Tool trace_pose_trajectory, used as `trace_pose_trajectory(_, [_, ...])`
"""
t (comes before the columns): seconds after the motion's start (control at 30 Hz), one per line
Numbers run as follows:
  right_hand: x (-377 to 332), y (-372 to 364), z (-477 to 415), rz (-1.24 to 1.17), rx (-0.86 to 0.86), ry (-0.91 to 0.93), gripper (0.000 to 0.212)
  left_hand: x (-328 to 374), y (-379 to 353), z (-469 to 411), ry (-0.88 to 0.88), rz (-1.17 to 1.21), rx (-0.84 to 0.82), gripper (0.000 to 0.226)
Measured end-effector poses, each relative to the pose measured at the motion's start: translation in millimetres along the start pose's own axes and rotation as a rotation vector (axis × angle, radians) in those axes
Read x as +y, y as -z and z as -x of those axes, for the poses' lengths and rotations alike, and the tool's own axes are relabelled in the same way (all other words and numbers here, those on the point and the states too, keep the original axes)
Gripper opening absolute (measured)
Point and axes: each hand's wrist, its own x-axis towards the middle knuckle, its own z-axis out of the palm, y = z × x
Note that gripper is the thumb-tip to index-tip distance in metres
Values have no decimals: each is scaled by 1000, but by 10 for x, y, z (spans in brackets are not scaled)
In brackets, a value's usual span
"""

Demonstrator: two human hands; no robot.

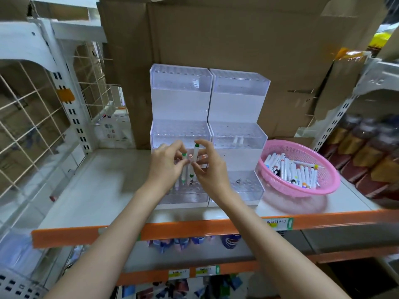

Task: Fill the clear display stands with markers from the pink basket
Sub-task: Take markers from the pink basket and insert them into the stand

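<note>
Both forearms are stretched forward over the shelf, with the hands raised together before the left clear display stand. A green-capped white marker is pinched upright near its lower end in the right hand grip. A second green-capped marker is pinched in the left hand grip, its lower part blurred. Loose markers are piled in the pink basket, just beside the right clear display stand.

Clear glossy plastic stands, pink plastic mesh basket, matt brown cardboard boxes behind.
</note>
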Motion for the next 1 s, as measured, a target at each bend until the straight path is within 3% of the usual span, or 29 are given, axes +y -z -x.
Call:
trace_pose_trajectory(0.47, [-10, 32, 35, 10, -4, -16, 53, -140, -142, 123, -74, -161, 31, 26])
trace_pose_trajectory(0.77, [-49, 18, 31, 17, -67, -25, 59, -216, -44, 184, -184, -241, 52, 29])
trace_pose_trajectory(0.9, [-16, -45, 33, 62, -78, 19, 51, -210, 10, 184, -213, -254, -8, 31])
trace_pose_trajectory(1.0, [-1, -59, 34, 107, -51, 76, 33, -197, 32, 150, -194, -258, -43, 29])
